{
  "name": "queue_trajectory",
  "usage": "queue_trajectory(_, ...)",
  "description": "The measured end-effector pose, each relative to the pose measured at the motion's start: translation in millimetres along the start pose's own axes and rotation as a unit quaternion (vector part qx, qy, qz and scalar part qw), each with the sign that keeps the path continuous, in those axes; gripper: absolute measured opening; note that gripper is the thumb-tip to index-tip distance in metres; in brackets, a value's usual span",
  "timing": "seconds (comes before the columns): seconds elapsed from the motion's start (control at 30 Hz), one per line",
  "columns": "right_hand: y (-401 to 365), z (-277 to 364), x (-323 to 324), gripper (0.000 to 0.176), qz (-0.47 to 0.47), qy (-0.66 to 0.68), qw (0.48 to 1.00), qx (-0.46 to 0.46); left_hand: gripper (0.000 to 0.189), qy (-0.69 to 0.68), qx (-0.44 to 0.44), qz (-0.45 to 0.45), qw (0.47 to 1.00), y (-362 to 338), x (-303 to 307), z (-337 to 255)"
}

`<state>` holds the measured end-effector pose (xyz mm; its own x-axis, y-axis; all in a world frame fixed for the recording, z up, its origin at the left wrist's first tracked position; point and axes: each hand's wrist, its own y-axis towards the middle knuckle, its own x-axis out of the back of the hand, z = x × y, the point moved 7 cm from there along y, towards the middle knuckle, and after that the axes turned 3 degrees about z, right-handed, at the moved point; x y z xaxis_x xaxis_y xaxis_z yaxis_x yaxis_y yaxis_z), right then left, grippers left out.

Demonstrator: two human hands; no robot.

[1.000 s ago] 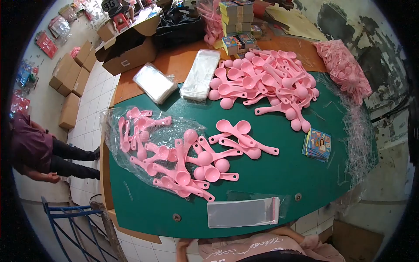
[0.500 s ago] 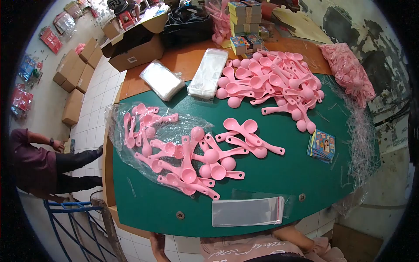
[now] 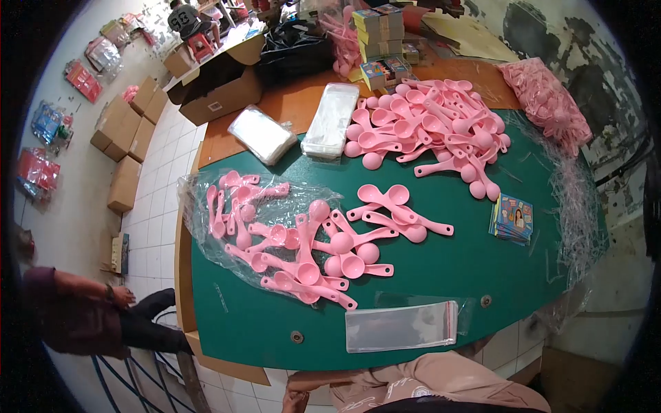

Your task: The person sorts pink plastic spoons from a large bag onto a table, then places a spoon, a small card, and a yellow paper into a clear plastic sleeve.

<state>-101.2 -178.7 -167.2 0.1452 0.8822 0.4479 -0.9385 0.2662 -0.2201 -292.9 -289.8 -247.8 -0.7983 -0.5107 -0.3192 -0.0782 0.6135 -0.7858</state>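
Observation:
My left hand (image 3: 296, 399) hangs low at the bottom edge of the view, below the table's front edge and beside my leg. Its fingers are partly cut off by the frame. My right hand is out of view. On the table just above my lap lies a stack of clear plastic sleeves (image 3: 401, 327). Beyond it, pink measuring spoons (image 3: 308, 274) lie scattered, several of them on a crumpled clear plastic bag (image 3: 206, 227). Neither hand is on the spoons or the sleeves.
A large heap of pink spoons (image 3: 441, 124) lies at the back. Printed cards (image 3: 513, 219) sit at right, near a filled pink bag (image 3: 547, 103). Two sleeve packs (image 3: 261, 134), card bundles (image 3: 379, 41) and an open carton (image 3: 220, 93) stand behind. A person (image 3: 76, 310) is at left.
The view has shifted, so the table sits slightly further right. My right forearm has left the view. The person at left appears lower and nearer the table. Spoons and sleeves stay put.

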Motion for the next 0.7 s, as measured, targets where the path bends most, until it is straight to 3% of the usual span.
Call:
queue_trajectory(0.2,83.8,2.5,-42.0,0.022,0.054,-0.072,0.993,0.075,0.032,0.042,0.024,-0.023,0.999,-17.7,10.3,1.9)
queue_trajectory(0.5,122.0,5.5,-75.0,0.022,0.096,-0.109,0.981,0.125,0.034,0.205,0.046,-0.024,0.977,-12.5,6.6,-36.0)
queue_trajectory(0.6,126.1,6.3,-81.6,0.022,0.106,-0.115,0.978,0.135,0.035,0.357,0.046,-0.028,0.932,-13.9,21.7,-69.1)
queue_trajectory(0.7,124.7,5.6,-85.5,0.022,0.112,-0.117,0.977,0.142,0.035,0.545,0.048,-0.046,0.836,-25.0,46.3,-128.2)
